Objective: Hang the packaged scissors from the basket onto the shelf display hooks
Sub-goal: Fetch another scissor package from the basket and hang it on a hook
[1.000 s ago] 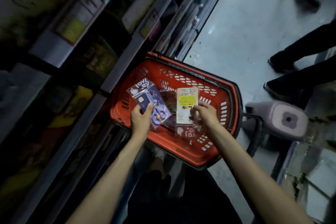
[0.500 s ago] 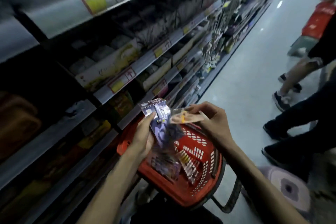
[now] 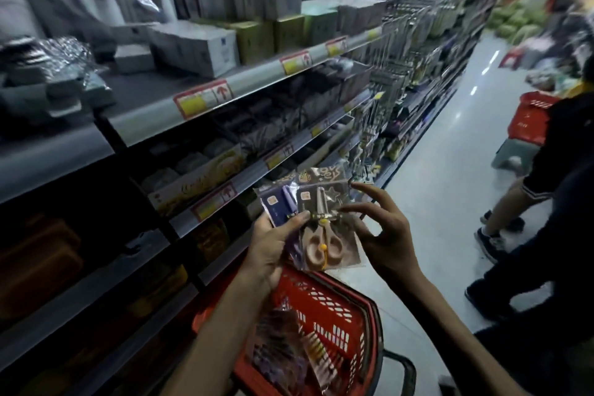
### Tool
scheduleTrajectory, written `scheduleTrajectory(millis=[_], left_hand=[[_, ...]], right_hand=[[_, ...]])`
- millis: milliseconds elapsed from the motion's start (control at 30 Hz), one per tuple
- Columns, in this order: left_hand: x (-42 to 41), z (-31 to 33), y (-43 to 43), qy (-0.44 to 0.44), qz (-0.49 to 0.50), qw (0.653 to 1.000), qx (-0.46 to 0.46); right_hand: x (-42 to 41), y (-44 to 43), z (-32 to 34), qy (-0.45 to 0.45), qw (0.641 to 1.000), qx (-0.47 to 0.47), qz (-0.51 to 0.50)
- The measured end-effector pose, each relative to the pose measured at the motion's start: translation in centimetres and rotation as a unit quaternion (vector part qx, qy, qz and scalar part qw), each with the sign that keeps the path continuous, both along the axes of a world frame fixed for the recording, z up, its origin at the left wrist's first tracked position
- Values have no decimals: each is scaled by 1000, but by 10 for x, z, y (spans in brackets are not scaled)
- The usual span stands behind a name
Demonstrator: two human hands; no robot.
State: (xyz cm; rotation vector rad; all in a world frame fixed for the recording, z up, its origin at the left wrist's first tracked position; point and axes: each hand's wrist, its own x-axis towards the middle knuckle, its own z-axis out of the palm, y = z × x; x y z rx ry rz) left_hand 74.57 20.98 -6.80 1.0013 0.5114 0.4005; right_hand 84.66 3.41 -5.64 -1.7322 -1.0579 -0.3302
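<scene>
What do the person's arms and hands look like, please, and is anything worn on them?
The left forearm and right forearm are bare down to the frame edge, and no sleeves show. The left hand and right hand are ungloved. I see no watch, bracelet or ring, though the dim light could hide a thin one.
</scene>
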Motion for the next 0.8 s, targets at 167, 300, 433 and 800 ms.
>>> scheduleTrajectory(millis=[167, 300, 433, 800], left_hand=[[14, 28, -8, -2, 7, 995, 100], [24, 49, -25, -20, -26, 985, 168], [37, 62, -56, -26, -75, 980, 183], [44, 76, -167, -71, -146, 971, 177]], right_hand=[[17, -23, 21, 106, 989, 33, -102], [31, -38, 50, 257, 958, 71, -108], [32, -53, 79, 379, 919, 99, -42], [-20, -147, 90, 311, 879, 264, -249]])
